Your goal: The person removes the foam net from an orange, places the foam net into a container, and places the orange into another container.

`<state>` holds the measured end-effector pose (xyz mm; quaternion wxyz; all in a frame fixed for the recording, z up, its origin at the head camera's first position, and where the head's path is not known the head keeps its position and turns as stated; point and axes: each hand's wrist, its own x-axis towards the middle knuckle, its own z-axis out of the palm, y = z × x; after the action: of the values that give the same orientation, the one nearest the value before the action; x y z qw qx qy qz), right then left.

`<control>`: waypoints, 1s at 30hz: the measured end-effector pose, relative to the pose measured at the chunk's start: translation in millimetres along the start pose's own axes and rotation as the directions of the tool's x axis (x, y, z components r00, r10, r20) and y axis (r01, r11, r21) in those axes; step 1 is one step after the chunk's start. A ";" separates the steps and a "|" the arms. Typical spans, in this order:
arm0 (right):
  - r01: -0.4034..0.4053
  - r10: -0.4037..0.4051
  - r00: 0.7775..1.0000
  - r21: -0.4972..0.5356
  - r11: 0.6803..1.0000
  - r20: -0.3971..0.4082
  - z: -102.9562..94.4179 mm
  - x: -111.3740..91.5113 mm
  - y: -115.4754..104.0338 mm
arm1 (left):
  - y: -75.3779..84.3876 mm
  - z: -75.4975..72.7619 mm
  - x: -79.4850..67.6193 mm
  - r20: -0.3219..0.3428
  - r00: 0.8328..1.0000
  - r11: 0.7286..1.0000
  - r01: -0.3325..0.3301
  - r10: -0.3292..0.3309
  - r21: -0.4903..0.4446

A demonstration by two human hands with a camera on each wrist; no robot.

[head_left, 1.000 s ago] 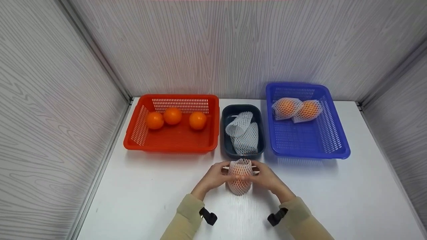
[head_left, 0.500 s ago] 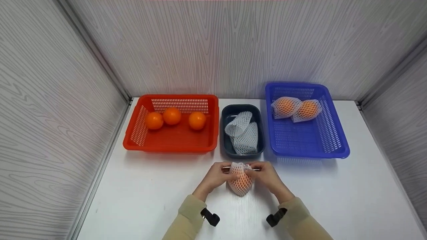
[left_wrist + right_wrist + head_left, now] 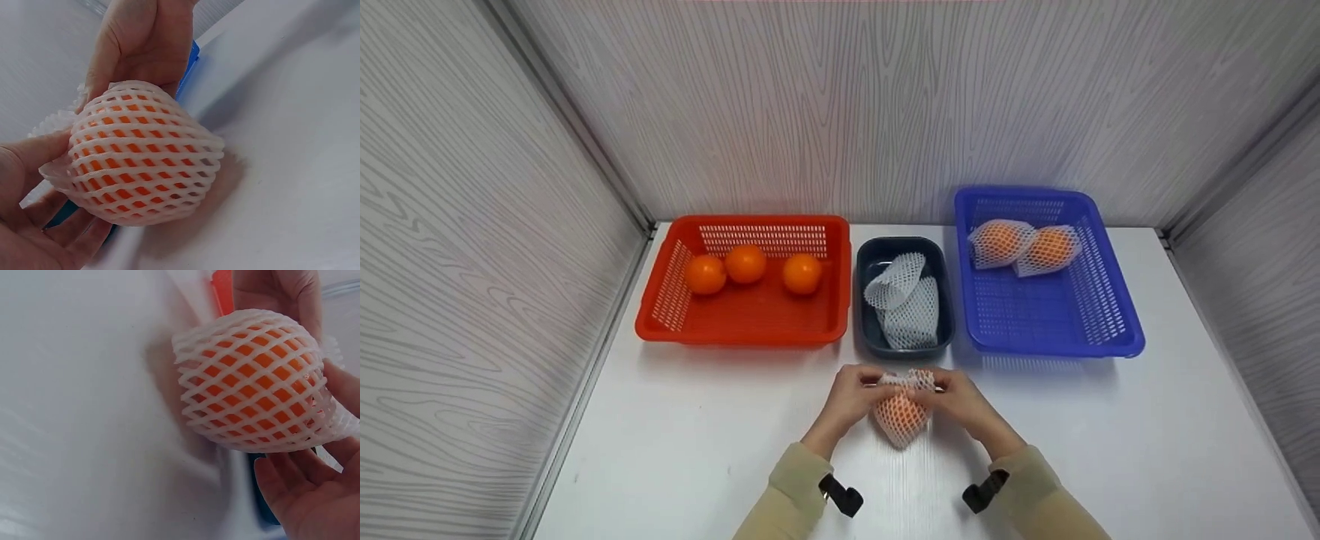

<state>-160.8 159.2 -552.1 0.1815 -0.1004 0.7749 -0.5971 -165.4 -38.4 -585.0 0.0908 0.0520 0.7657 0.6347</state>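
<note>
An orange (image 3: 264, 385) inside a white foam net sleeve (image 3: 211, 152) is held between both hands over the white table. My left hand (image 3: 847, 397) pinches the sleeve's far end from the left, its thumb on the near face. From the right, my right hand (image 3: 960, 401) grips the same gathered end, thumb near the other. The wrist views show the net spread snugly over the fruit, with its lower end tapering toward the table. Its other end is bunched between the fingers and partly hidden by them.
A red basket (image 3: 750, 334) with three bare oranges stands back left. Just beyond the hands is a dark tray (image 3: 866, 341) with loose foam net sleeves. A blue basket (image 3: 1035, 345) at back right holds two net-covered oranges. Grey wood-grain panels (image 3: 810, 112) enclose the table.
The sleeve's open far end, standing up a second ago, is now gathered and folded down over the orange. The thumbs have shifted on it, and the left forearm has moved slightly right.
</note>
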 end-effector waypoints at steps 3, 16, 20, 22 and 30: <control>0.008 -0.009 0.998 -0.025 1.000 -0.063 1.5 0.6 -1.1 | 8.4 1.9 -2.7 -0.021 0.999 0.999 -0.036 0.037 0.023; 0.037 -0.033 0.976 0.017 0.999 -0.214 11.5 9.5 -4.3 | 35.4 -5.0 -14.4 -0.042 0.997 0.998 -0.059 0.059 -0.001; 0.045 -0.039 0.979 0.027 0.999 -0.198 12.2 9.5 -0.5 | 27.0 -6.3 -13.1 0.048 0.999 1.000 -0.007 0.007 -0.005; 0.060 -0.055 0.984 0.022 0.998 -0.172 10.3 8.8 2.2 | 16.5 -5.7 -9.4 0.064 0.998 1.000 -0.022 0.022 -0.001; 0.051 -0.050 0.999 0.072 0.996 -0.012 0.2 2.7 11.0 | -8.9 -2.9 2.8 -0.055 0.994 0.992 -0.088 0.094 0.094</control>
<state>-162.5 160.9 -563.2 0.1661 -0.1102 0.7507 -0.6298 -168.4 -42.3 -593.4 0.0366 0.0721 0.7932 0.6036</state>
